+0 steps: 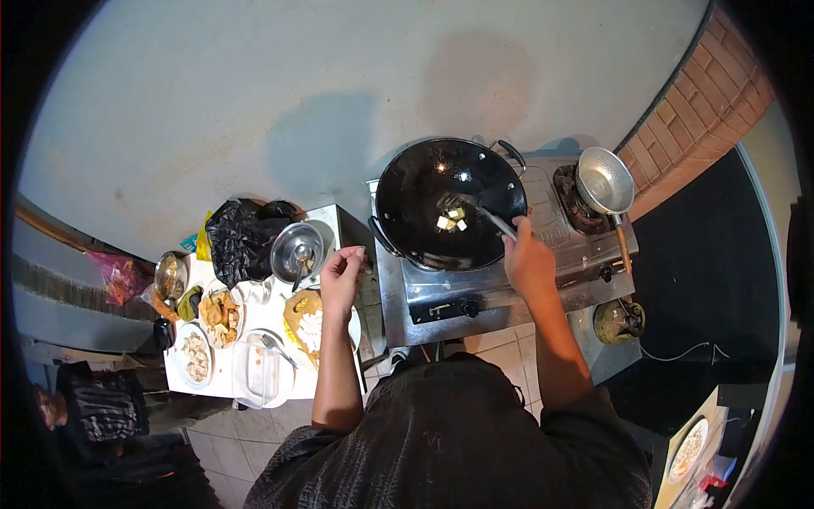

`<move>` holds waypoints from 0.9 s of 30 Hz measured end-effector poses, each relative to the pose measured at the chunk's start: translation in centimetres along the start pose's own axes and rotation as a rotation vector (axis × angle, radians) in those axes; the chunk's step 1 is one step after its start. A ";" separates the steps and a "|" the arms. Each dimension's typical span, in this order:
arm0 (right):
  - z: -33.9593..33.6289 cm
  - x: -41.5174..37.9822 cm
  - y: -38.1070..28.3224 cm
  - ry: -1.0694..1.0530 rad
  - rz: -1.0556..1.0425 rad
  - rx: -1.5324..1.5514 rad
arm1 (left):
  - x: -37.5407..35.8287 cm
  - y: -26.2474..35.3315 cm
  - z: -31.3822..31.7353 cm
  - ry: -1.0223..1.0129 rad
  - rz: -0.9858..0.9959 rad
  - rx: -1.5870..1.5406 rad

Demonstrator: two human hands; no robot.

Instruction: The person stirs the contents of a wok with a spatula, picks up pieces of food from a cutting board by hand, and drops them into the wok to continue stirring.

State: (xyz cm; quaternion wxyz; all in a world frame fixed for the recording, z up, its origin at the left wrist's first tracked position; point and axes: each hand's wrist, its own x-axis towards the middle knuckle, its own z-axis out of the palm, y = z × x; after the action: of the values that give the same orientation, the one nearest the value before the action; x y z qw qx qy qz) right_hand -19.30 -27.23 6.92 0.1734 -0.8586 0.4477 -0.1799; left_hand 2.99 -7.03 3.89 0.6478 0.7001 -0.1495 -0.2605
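Note:
My right hand (530,261) is wrapped round the handle of a spatula (497,222), whose head rests in a large black wok (415,182) on the stove. Beside the spatula head, several pale cubes (451,222) lie in the shiny bottom of the wok. To the wok's left, my left hand (341,276) is raised with thumb and fingertips pressed together; I cannot tell what is between them. Below that hand, a wooden cutting board (297,305) carries white cubes (311,329). A metal bowl (292,246) with a spoon stands just left of the hand.
A steel gas stove (543,284) bears a silver saucepan (604,180) at right. On the white table (222,373) are a black plastic bag (240,242), plates of food and a clear container (259,369). A person (102,407) is at lower left. A gas cylinder (612,322) stands below the stove.

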 end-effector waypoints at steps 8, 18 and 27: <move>-0.8 1.4 0.7 0.002 -0.073 -0.075 | 0.6 -0.6 -0.2 -0.016 0.069 -0.022; -2.8 -0.3 -0.7 0.047 -0.085 0.190 | 1.0 0.2 -0.4 0.022 0.085 0.018; -0.5 0.0 0.1 0.035 -0.140 0.127 | 1.2 0.4 0.1 0.024 0.081 0.002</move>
State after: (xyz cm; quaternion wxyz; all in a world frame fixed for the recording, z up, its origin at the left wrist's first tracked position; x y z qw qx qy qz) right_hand -19.60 -27.36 7.26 0.2067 -0.8716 0.3774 -0.2348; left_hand 4.00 -7.82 4.11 0.6589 0.6972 -0.1700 -0.2254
